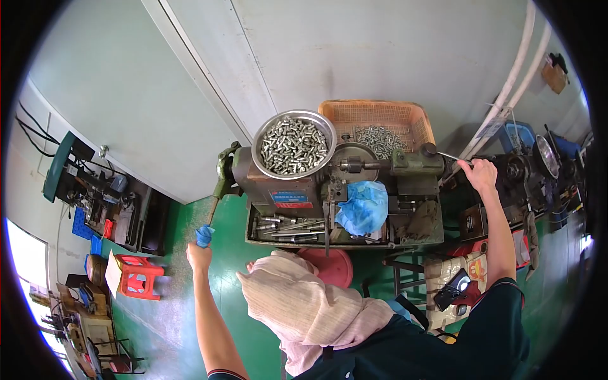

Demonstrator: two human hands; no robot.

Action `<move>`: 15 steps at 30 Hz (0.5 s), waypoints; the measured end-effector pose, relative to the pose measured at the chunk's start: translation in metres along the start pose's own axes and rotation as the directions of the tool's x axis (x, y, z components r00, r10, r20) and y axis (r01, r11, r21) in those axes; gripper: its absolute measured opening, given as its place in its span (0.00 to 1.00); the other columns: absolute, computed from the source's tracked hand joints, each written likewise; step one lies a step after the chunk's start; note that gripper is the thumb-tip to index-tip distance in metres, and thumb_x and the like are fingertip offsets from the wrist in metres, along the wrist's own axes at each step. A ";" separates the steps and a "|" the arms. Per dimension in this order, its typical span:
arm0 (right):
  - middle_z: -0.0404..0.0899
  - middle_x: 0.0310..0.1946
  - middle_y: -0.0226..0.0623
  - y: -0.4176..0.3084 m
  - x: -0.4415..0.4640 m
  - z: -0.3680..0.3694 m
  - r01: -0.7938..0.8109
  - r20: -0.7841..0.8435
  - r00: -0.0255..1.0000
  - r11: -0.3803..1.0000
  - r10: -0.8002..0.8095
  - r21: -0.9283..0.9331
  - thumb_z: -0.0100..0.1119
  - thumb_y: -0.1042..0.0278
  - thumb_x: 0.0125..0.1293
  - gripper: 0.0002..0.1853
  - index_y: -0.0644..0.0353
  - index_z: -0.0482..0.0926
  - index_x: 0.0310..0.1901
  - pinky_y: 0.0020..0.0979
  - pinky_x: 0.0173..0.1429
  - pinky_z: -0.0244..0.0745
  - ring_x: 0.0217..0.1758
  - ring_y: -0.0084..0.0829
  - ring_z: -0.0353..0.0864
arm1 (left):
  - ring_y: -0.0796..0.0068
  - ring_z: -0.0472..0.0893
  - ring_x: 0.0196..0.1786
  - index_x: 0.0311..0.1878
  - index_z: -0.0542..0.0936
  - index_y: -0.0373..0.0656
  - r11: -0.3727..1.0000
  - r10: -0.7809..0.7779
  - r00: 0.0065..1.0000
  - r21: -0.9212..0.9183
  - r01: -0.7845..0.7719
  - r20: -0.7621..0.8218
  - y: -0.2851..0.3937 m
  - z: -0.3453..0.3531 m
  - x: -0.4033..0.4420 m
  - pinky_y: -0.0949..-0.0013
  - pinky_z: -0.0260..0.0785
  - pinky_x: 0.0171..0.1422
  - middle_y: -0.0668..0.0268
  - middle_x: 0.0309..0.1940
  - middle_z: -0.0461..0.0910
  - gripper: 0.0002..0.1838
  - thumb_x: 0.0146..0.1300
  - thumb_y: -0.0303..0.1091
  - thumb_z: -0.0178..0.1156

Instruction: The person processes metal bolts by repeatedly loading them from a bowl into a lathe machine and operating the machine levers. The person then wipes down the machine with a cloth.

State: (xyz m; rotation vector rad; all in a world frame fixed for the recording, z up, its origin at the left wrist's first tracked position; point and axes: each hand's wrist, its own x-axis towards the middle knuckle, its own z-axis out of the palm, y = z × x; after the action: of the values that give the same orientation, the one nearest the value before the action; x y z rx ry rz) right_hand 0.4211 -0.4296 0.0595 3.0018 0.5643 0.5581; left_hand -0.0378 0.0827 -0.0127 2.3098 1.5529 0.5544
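Observation:
My left hand (pixel 199 256) is wrapped round the blue-covered end of a long lever (pixel 216 201) at the left of a small lathe (pixel 253 171). On the right, my right hand (pixel 481 175) grips the thin metal handle (pixel 451 156) that sticks out of the tailstock (pixel 415 164). Between them sits the spindle chuck (pixel 351 164); any workpiece there is too small to make out. A steel bowl (pixel 256 152) full of short metal parts (pixel 292 147) rests on the headstock. Blue plastic (pixel 366 209) covers part of the machine's front.
Behind the lathe, an orange basket (pixel 373 113) holds smaller metal pieces (pixel 382 140). Rods and tools (pixel 294 229) lie in the lathe's tray. Beige cloth (pixel 304 297) and a red round stool (pixel 332 266) are near my body. A red plastic stool (pixel 140 277) stands left, other machines (pixel 516 171) right.

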 end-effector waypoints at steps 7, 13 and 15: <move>0.76 0.22 0.47 -0.005 0.002 -0.012 -0.070 0.145 0.987 0.998 0.070 -0.005 0.44 0.33 0.50 0.33 0.64 0.77 0.22 0.38 0.38 0.69 0.31 0.43 0.76 | 0.60 0.77 0.24 0.25 0.77 0.36 1.000 0.021 0.999 -0.008 -0.021 -0.050 -0.010 0.008 0.001 0.64 0.65 0.31 0.52 0.17 0.74 0.07 0.40 0.28 0.56; 0.74 0.29 0.41 -0.004 0.006 -0.001 -0.056 0.052 0.997 0.994 0.051 0.098 0.54 0.42 0.47 0.24 0.61 0.76 0.25 0.39 0.44 0.63 0.44 0.39 0.70 | 0.51 0.76 0.30 0.24 0.78 0.39 0.999 -0.022 1.000 0.023 0.022 -0.013 -0.004 0.001 0.000 0.60 0.66 0.36 0.49 0.21 0.75 0.06 0.40 0.29 0.56; 0.73 0.33 0.39 -0.012 0.022 0.015 0.017 -0.207 0.978 0.998 -0.003 0.065 0.57 0.46 0.46 0.22 0.59 0.75 0.30 0.39 0.47 0.60 0.47 0.37 0.67 | 0.51 0.76 0.30 0.24 0.78 0.39 1.000 -0.022 1.000 0.018 0.022 0.002 -0.003 0.001 0.000 0.60 0.66 0.37 0.49 0.22 0.75 0.06 0.40 0.28 0.56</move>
State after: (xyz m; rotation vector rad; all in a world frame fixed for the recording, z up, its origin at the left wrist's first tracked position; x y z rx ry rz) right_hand 0.4414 -0.4104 0.0522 3.0207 0.6196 0.8760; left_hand -0.0401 0.0834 -0.0150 2.3029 1.5858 0.5345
